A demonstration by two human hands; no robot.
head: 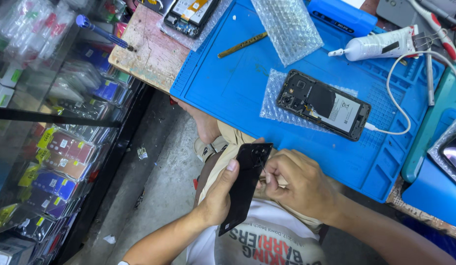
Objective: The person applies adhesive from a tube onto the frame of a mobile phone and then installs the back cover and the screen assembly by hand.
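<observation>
A glossy black phone back cover (246, 184), long and thin, is held tilted over the person's lap, below the edge of a blue work mat (228, 83). The left hand (219, 194) is clamped on its long side, thumb pressed on the face. The right hand (299, 184) pinches fingertips together at the cover's top corner. An opened phone (323, 104) lies on bubble wrap (272, 100) on the mat.

Blue mat (228, 83) bare left of opened phone (323, 104).
</observation>
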